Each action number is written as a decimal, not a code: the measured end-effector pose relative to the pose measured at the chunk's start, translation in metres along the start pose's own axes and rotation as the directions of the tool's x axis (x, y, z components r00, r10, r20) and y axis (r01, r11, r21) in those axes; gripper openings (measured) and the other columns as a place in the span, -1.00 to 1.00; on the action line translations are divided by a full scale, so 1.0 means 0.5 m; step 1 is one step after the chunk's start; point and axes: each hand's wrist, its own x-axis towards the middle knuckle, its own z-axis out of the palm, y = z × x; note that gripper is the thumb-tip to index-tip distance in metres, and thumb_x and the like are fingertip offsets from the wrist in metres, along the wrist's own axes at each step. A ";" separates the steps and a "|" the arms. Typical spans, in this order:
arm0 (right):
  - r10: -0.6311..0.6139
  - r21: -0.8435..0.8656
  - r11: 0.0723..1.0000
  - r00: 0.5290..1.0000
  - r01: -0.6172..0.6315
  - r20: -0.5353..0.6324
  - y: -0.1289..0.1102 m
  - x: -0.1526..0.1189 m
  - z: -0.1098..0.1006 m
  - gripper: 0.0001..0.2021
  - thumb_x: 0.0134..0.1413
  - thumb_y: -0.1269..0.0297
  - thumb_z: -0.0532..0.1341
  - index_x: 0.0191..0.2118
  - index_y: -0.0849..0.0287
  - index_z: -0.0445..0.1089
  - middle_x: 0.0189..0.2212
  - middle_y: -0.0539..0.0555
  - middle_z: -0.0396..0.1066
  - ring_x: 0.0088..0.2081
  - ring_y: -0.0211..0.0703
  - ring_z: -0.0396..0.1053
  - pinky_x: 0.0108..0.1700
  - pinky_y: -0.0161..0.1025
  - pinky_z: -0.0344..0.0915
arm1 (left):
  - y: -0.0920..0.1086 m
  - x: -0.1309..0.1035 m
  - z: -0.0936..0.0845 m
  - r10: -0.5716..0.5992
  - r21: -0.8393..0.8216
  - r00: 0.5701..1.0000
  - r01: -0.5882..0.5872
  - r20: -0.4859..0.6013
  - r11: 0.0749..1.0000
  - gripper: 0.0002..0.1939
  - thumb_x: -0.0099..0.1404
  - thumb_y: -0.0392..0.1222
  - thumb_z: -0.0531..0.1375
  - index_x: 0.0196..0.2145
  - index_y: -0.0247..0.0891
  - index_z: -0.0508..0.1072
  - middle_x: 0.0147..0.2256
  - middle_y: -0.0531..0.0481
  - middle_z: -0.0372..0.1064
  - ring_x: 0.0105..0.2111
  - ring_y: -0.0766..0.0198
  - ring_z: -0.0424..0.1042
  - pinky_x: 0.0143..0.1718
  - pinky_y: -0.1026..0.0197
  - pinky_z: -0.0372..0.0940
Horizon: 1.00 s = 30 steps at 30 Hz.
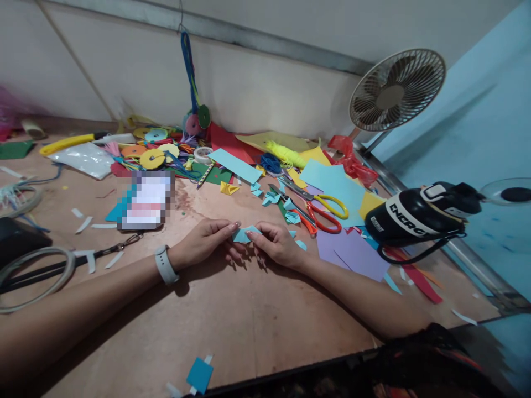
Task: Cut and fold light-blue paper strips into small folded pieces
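A small light blue folded paper (246,234) is held between both hands above the wooden table (249,320). My left hand (211,241), with a pale watch on its wrist, pinches the paper's left end between thumb and fingers. On the right end, the thumb and index finger of my right hand (274,243) close on the same paper. Scissors with red handles (326,216) and scissors with yellow handles (334,204) lie beyond my right hand, among small light blue paper pieces (271,198). A folded yellow paper (229,188) rests behind the held piece.
A black bottle (415,215) stands at the right, with purple paper (352,254) beside it. A phone (147,200) lies at the left, near a tape roll (68,271). Colourful papers and yarn line the back; a fan (390,97) is at the back right.
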 end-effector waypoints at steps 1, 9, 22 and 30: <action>-0.001 -0.007 1.000 1.000 0.001 0.000 -0.001 0.000 0.000 -0.59 0.18 -0.08 0.21 -0.45 0.16 0.25 -0.66 -0.13 0.29 -0.71 -0.38 0.27 -0.69 -0.42 0.20 | 0.000 0.000 0.000 -0.002 0.003 1.000 0.002 0.006 1.000 -0.48 0.21 0.23 0.28 -0.33 -0.39 0.51 -0.38 -0.18 0.59 -0.44 0.16 0.60 -0.38 0.22 0.49; -0.016 -0.035 0.999 0.999 0.017 0.034 0.003 -0.004 -0.002 -0.62 0.22 -0.04 0.18 -0.44 0.17 0.25 -0.68 -0.14 0.28 -0.71 -0.39 0.25 -0.68 -0.43 0.18 | -0.001 0.000 -0.004 -0.015 0.052 1.000 0.014 0.022 0.999 -0.45 0.18 0.27 0.28 -0.35 -0.39 0.51 -0.41 -0.18 0.59 -0.45 0.18 0.59 -0.35 0.23 0.49; -0.041 -0.029 0.999 0.998 0.042 0.047 0.000 -0.002 -0.001 -0.63 0.23 -0.04 0.16 -0.43 0.16 0.25 -0.65 -0.13 0.27 -0.69 -0.37 0.24 -0.65 -0.39 0.17 | 0.001 -0.005 -0.003 0.005 0.122 1.000 -0.005 0.004 0.992 -0.47 0.24 0.28 0.22 -0.35 -0.34 0.51 -0.44 -0.14 0.58 -0.46 0.16 0.58 -0.36 0.19 0.49; -0.145 -0.424 0.890 0.986 0.165 0.079 -0.050 0.010 -0.045 -0.70 0.21 0.03 0.17 -0.37 0.18 0.39 -0.53 -0.05 0.34 -0.51 -0.33 0.24 -0.45 -0.36 0.15 | 0.009 -0.009 0.011 0.032 0.025 0.999 -0.031 -0.036 0.999 -0.64 0.20 0.10 0.34 -0.33 -0.27 0.44 -0.45 -0.02 0.55 -0.47 0.16 0.57 -0.42 0.17 0.48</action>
